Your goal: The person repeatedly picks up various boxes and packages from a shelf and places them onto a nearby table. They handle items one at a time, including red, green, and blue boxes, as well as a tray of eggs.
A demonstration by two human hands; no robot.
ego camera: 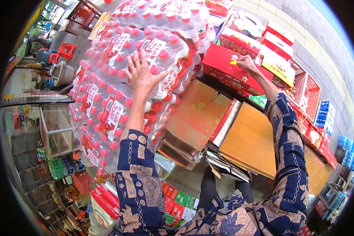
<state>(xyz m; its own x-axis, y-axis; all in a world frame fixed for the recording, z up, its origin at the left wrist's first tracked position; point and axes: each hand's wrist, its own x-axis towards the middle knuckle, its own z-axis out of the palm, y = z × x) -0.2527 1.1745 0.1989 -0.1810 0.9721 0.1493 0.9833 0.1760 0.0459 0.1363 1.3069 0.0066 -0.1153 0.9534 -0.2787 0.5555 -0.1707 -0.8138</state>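
Observation:
My left hand [146, 75] lies with its fingers spread on a shrink-wrapped pack of red-capped water bottles [157, 50], at the top of a large stack. My right hand [247, 64] is curled above the lid of a red cardboard carton [214, 60]; a small yellow piece shows beside its fingertips, and I cannot tell whether it is held or printed on the carton. Between my arms lie a worn brown cardboard box [194, 112] and an orange-brown board or tabletop [247, 138].
Red gift boxes [275, 50] and a red plastic crate with eggs [301, 79] stand beyond the carton. Flattened cardboard [228, 166] juts out near my legs. Red and green cartons [180, 203] sit low, a glass-sided cabinet [57, 129] stands left, and red stools [66, 50] lie farther off.

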